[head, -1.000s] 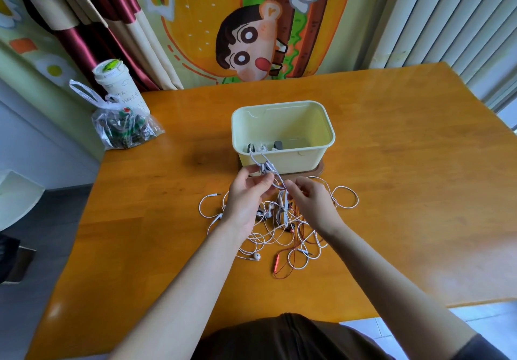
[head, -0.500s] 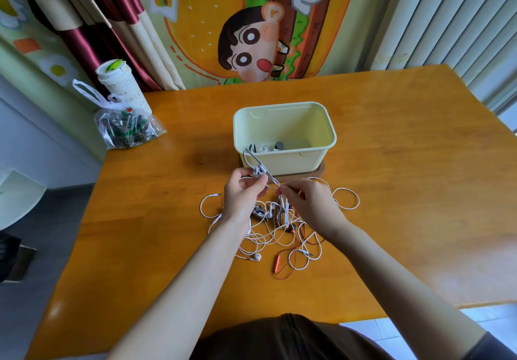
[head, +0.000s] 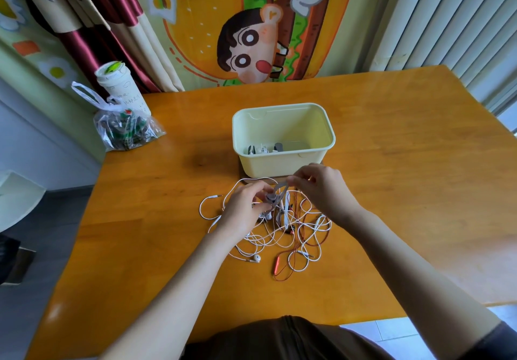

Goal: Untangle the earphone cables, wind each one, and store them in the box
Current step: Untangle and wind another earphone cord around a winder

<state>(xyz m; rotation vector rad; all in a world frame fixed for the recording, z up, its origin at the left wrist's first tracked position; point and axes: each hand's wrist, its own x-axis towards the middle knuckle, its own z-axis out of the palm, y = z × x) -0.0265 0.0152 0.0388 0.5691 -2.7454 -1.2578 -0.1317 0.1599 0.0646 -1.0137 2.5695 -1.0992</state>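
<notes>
Head view: a left hand [head: 246, 211] grips a blurred coil [head: 270, 198] of cable and a right hand [head: 321, 189] pinches a strand of it, above the white and red tangle [head: 282, 236] on the table [head: 405, 169]. Just behind, the box [head: 282, 165] half hides some earphones [head: 261, 149]. Writing on the cup [head: 123, 91] and bag [head: 126, 133] is unreadable.

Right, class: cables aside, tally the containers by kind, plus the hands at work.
Box: 1
Plastic bag: 1
Lidded cup: 1
Hands: 2, left hand and right hand, both holding one cable
Total: 5
</notes>
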